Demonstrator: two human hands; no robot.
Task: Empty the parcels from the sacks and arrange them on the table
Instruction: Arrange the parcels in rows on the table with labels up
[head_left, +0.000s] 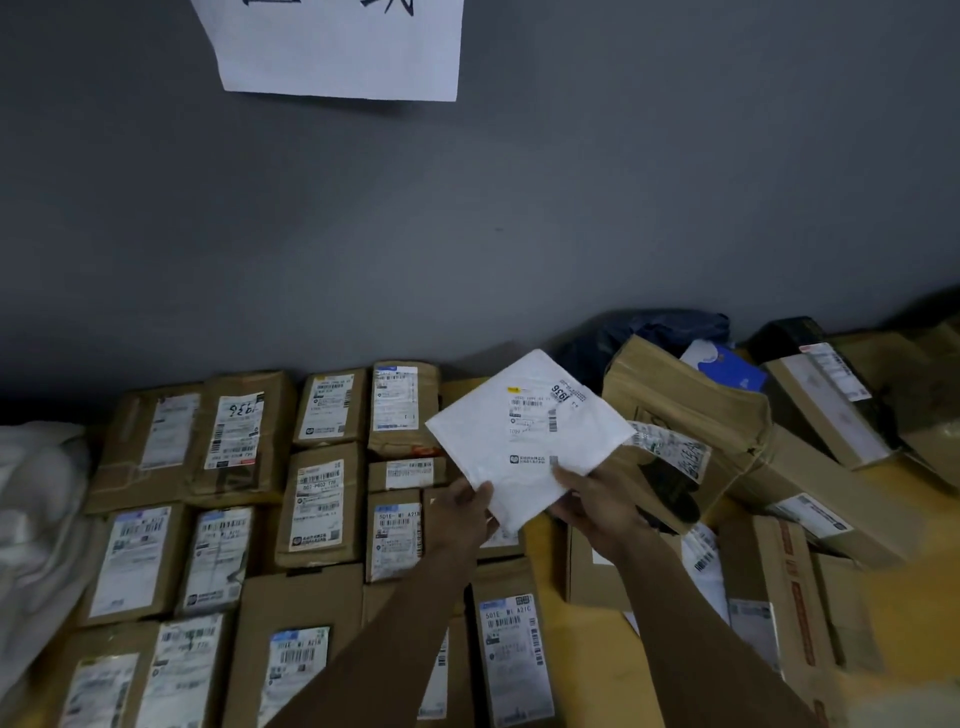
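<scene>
White flat parcel (524, 441) held label-up above the counter (613, 675), left grip (462, 514) and right grip (597, 504) each pinching its near edge, probably to read the label before adding it to the neat box rows (317, 499) left; jumbled heap (727, 441) right unsorted.

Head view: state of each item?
white flat parcel: lifted, label up, held by both hands
left hand: grips the parcel's near-left edge
right hand: pinches its near-right edge
left boxes: laid in rows, labels up
right boxes: piled loosely, several tilted
white sack: crumpled at left edge
</scene>
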